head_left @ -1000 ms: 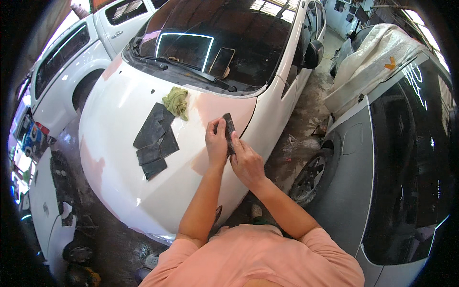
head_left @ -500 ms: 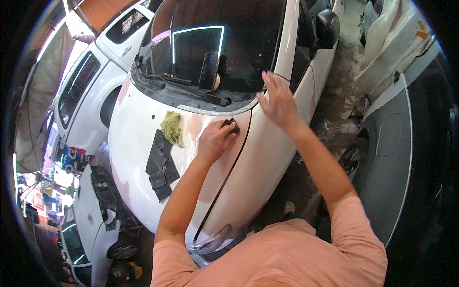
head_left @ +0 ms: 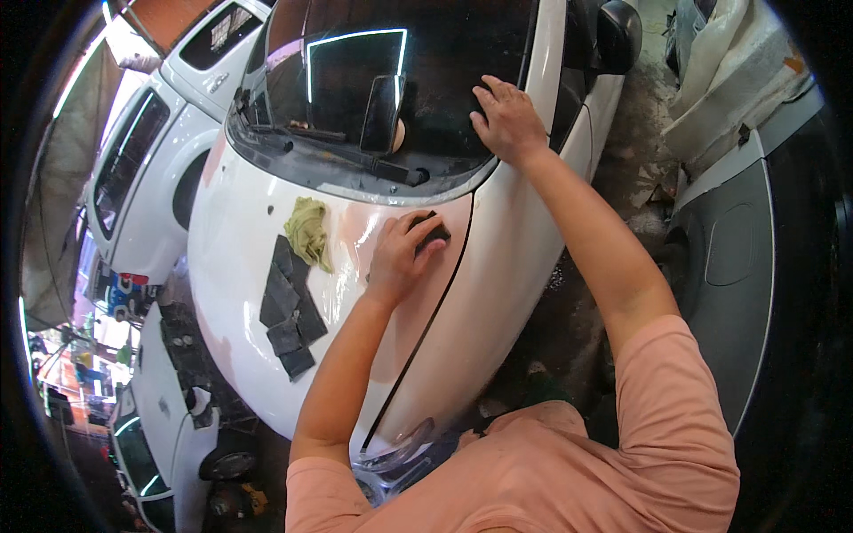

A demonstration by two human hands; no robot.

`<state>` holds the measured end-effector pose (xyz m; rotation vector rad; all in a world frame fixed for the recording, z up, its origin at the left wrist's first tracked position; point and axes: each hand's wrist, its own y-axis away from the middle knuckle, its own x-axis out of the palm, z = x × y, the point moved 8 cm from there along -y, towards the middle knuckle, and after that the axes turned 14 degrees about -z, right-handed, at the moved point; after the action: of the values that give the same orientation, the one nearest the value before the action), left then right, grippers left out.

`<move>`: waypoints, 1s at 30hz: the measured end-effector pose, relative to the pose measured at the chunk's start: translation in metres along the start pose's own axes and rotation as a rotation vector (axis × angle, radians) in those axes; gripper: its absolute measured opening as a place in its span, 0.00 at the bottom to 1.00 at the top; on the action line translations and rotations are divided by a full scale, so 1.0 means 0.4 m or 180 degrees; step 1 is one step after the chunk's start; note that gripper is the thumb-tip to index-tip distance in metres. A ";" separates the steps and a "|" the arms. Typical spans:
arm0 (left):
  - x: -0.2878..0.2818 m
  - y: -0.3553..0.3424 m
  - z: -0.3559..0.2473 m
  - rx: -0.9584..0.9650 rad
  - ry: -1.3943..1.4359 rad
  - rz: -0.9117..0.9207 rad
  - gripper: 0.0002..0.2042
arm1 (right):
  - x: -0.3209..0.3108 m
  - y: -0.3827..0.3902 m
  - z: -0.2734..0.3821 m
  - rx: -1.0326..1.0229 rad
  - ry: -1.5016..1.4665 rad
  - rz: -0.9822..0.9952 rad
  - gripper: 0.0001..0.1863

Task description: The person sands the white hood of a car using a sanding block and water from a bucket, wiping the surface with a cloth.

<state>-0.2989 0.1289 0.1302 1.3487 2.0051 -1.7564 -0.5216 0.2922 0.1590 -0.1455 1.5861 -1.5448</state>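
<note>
On the white car hood (head_left: 233, 258), my left hand (head_left: 396, 259) grips a small black sanding block (head_left: 432, 230), fingers over its top and thumb along its side. Under and around the block the paint has a pinkish-beige, wet-looking patch. My right hand (head_left: 510, 120) is up at the lower right corner of the dark windshield (head_left: 458, 62), fingers spread and holding nothing. Left of my left hand lie a crumpled yellow-green cloth (head_left: 307, 233) and several overlapping sheets of dark sandpaper (head_left: 286, 302).
A phone-like dark rectangle (head_left: 380, 120) shows at the windshield, above the wiper (head_left: 391, 176). Other white cars (head_left: 147, 213) stand to the left. A dark grey vehicle panel (head_left: 729, 258) borders the narrow wet floor (head_left: 622, 213) on the right.
My right hand has moved up and slightly left from beside the hood corner onto the windshield's lower right. The left hand still holds the block at nearly the same spot.
</note>
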 end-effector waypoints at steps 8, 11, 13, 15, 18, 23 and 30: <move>-0.061 0.115 0.033 0.0210 -0.0028 0.0384 0.19 | 0.001 0.026 -0.020 -0.0087 0.0379 -0.0043 0.29; -0.091 0.155 0.060 0.0257 -0.0172 0.0433 0.18 | -0.005 0.011 -0.004 -0.0025 0.0191 -0.0158 0.30; -0.039 0.066 0.024 0.0392 0.0050 0.0418 0.18 | -0.010 -0.002 0.001 -0.0031 0.0139 -0.0237 0.30; 0.052 -0.048 -0.013 0.0538 0.0212 0.0367 0.18 | -0.005 0.012 -0.002 -0.0051 0.0147 -0.0301 0.29; 0.091 -0.067 -0.003 0.0566 0.0124 0.0334 0.19 | 0.009 0.028 -0.001 -0.0139 0.0175 -0.0286 0.29; -0.016 0.101 0.033 0.0489 -0.0020 0.0617 0.19 | -0.026 0.027 -0.035 -0.0183 0.0266 -0.0648 0.24; 0.117 -0.107 -0.026 0.0739 -0.0077 0.0385 0.19 | -0.037 0.004 0.031 -0.0503 -0.0163 -0.0594 0.22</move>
<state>-0.3514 0.1659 0.1343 1.4717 1.7101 -1.9867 -0.5042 0.2927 0.1672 -0.4279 1.6921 -1.5415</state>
